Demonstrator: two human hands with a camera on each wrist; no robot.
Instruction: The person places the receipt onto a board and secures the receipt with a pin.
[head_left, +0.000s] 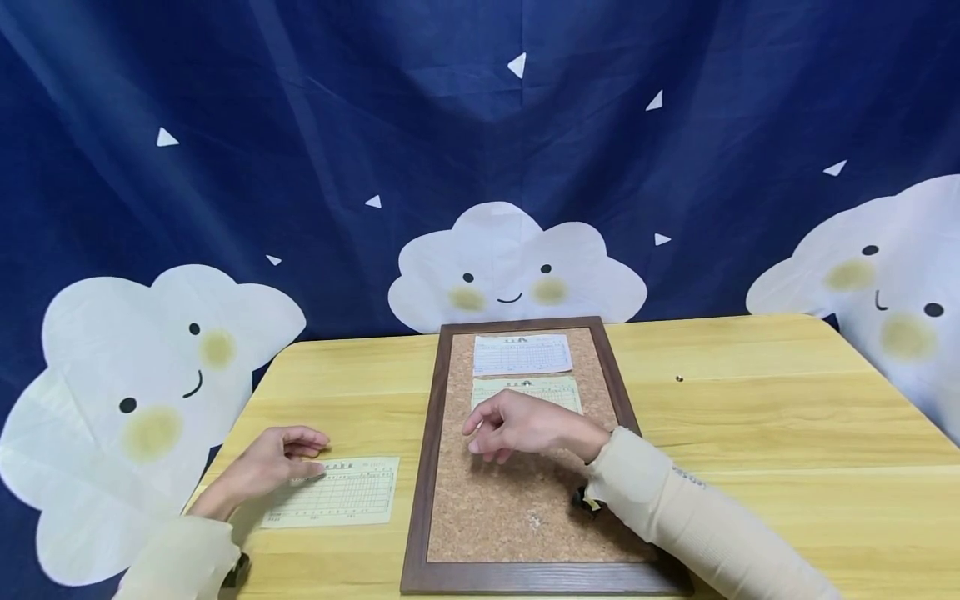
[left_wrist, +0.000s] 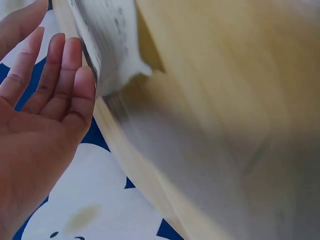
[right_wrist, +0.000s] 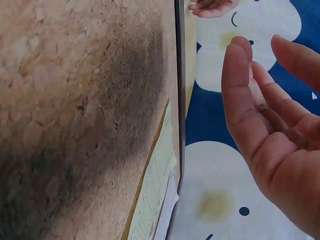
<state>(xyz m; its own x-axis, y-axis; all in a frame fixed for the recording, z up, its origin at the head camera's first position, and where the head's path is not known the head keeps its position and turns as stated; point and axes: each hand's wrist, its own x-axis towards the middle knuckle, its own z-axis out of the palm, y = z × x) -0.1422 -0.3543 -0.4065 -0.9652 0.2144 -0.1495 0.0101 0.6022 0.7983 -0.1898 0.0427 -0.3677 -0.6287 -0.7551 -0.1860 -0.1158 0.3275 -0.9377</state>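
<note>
A framed cork board lies on the table, with a white printed form at its far end and a yellowish form just below that. My right hand hovers over the board, overlapping the yellowish form's near part in the head view. Its fingers are loosely bent and hold nothing, as the right wrist view also shows. Left of the board, another yellowish form lies on the table. Above its upper left edge is my left hand, fingers relaxed and nothing between them; the paper shows beside the fingertips in the left wrist view.
One small dark metallic piece lies on the wooden table right of the board. The board's raised dark frame surrounds the cork. Behind the table hangs a blue curtain with cloud faces.
</note>
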